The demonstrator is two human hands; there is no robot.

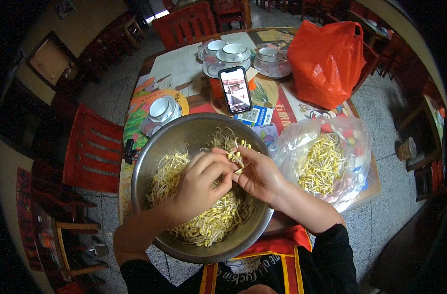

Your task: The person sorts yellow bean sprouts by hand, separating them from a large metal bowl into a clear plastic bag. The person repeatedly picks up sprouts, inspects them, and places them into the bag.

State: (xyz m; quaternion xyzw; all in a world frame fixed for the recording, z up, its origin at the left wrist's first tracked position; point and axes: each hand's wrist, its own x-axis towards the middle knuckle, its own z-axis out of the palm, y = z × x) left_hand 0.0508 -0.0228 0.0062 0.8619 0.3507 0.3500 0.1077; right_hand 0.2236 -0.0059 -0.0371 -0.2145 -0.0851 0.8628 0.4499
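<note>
A large steel bowl of soybean sprouts stands before me at the table's near side. Over it, my right hand pinches a few sprouts with yellow heads between thumb and fingers. My left hand meets it from the left, its fingers bent close to the same sprouts; whether it grips any is hidden. Thin root ends lie at the bowl's far inner wall. To the right, an open clear plastic bag holds more sprouts.
A propped phone with a lit screen stands just beyond the bowl. Stacked cups and dishes sit behind it, with another cup set at left. A red plastic bag fills the far right corner. A red wooden chair stands left of the table.
</note>
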